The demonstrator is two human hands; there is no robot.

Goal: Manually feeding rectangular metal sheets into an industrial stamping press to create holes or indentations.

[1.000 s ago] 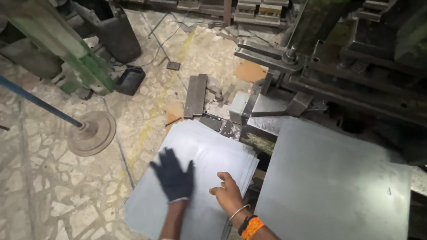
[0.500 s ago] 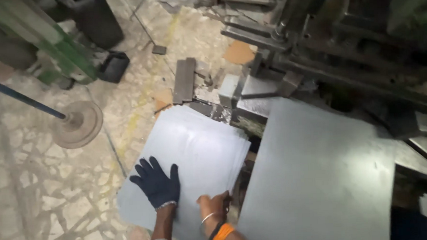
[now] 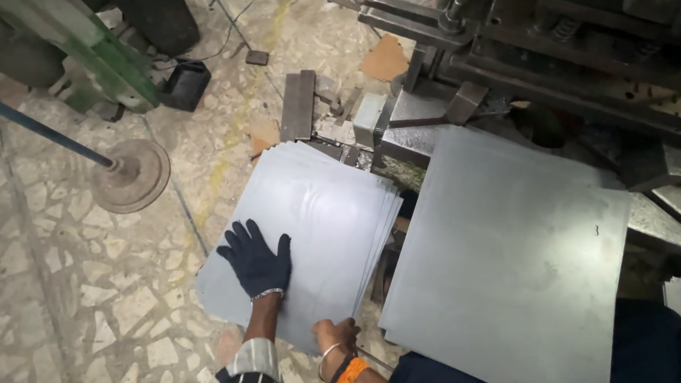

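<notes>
Left hand: my left hand (image 3: 256, 262), in a dark knitted glove, lies flat with fingers spread on top of the stack of grey metal sheets (image 3: 312, 231), palm down near the stack's near-left part.

Right hand: my right hand (image 3: 335, 336) is bare, curled at the near edge of the same stack, fingers pinching the sheet edge; I cannot tell how many sheets it grips. A thin bangle and an orange band sit on that wrist.

Stack of sheets: I see it lying on the floor (image 3: 70, 303), tilted a little in view, its far corner close to the machine base. The right-hand edges are fanned, so single sheets show.

Large sheet: a single large grey sheet (image 3: 512, 260) rests just beside the stack on its right, on the press bed, its near corner reaching over my lap.

Press: the dark steel press (image 3: 548, 44) fills the upper right, greasy, with bolts and a spring on show.

Floor items: a round metal base with a blue rod (image 3: 129, 174) stands left of the stack, well apart from my hands. A flat steel bar (image 3: 298, 105) lies beyond the stack. A small black box (image 3: 186, 83) sits by the green machine frame (image 3: 89, 53).

Sleeve: a striped cuff shows on my left forearm.
</notes>
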